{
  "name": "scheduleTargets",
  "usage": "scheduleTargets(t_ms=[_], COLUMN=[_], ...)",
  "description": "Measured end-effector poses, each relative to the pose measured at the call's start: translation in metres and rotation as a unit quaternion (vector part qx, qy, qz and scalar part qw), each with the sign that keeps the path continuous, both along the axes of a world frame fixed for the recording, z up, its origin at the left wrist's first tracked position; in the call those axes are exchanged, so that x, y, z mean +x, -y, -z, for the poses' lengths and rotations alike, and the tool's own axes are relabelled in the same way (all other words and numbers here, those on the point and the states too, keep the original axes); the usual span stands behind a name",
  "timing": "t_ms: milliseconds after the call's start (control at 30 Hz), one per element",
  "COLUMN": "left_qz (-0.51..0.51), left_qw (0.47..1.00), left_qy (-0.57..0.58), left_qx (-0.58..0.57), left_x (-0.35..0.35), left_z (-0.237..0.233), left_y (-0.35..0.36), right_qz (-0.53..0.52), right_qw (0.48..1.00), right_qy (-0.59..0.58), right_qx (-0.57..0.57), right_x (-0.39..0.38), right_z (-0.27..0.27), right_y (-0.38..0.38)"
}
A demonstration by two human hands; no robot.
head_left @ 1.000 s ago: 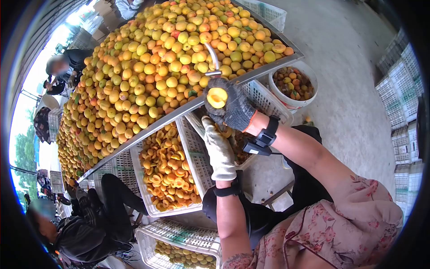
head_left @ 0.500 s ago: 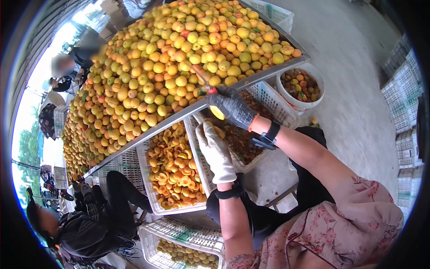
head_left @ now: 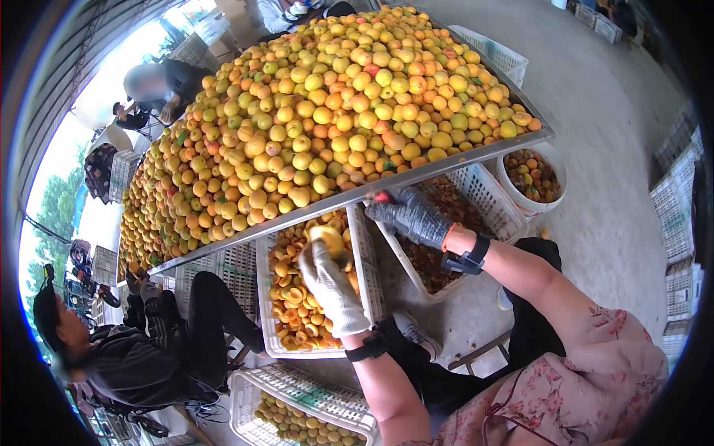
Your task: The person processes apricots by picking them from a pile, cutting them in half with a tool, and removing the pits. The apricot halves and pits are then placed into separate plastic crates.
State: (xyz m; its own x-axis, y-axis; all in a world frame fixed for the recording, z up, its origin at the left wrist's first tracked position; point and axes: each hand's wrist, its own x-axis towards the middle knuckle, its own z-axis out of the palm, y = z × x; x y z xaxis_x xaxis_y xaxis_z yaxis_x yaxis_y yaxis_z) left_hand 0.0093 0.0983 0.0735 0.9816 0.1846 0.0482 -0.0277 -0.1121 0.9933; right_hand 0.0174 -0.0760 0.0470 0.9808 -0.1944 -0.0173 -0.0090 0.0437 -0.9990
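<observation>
In the head view, the left hand, in a pale glove, reaches over a white crate full of apricot halves. A blurry yellow apricot piece is right at its fingertips, just ahead and a little to the right of them. It looks roundish, so no long side can be made out. The blur hides whether the fingers pinch it or have come apart from it, so that cannot be told. The piece is above the halves, and the left hand is much nearer to it than the right hand is. The right hand, in a dark grey glove, is close to the metal table edge. Its fingers seem curled around a red handle, but the rest of that tool is too blurry to see. Beside that hand sits another crate with small brown bits in it. Whole apricots make a big heap on the table.
</observation>
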Motion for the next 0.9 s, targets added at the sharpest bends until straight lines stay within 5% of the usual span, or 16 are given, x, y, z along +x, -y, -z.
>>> scheduleTargets(t_ms=[100,200,300,367,533,767,900], left_qz=[-0.171,-0.042,0.074,0.102,0.102,0.115,0.106], left_qw=[0.944,0.984,0.982,0.989,0.99,0.988,0.986], left_qy=[-0.038,0.01,-0.036,-0.084,-0.08,-0.09,-0.109], left_qx=[0.279,0.174,0.167,0.067,0.05,0.047,-0.062], left_x=[0.022,0.002,-0.003,0.001,0.012,0.016,0.012], left_z=[0.025,0.009,0.023,0.022,0.017,0.005,0.003], left_y=[-0.024,-0.007,0.005,0.011,0.016,0.019,0.02], right_qz=[0.057,0.111,0.142,0.149,0.127,0.099,0.003], right_qw=[0.976,0.933,0.875,0.848,0.815,0.736,0.794], right_qy=[0.087,0.089,0.101,0.084,0.084,0.025,-0.018], right_qx=[-0.191,-0.33,-0.451,-0.502,-0.559,-0.669,-0.607], right_x=[0.033,0.083,0.151,0.188,0.26,0.262,0.241], right_z=[-0.009,-0.031,-0.044,-0.055,-0.045,-0.042,-0.057], right_y=[0.02,0.045,0.066,0.065,0.051,0.053,0.075])
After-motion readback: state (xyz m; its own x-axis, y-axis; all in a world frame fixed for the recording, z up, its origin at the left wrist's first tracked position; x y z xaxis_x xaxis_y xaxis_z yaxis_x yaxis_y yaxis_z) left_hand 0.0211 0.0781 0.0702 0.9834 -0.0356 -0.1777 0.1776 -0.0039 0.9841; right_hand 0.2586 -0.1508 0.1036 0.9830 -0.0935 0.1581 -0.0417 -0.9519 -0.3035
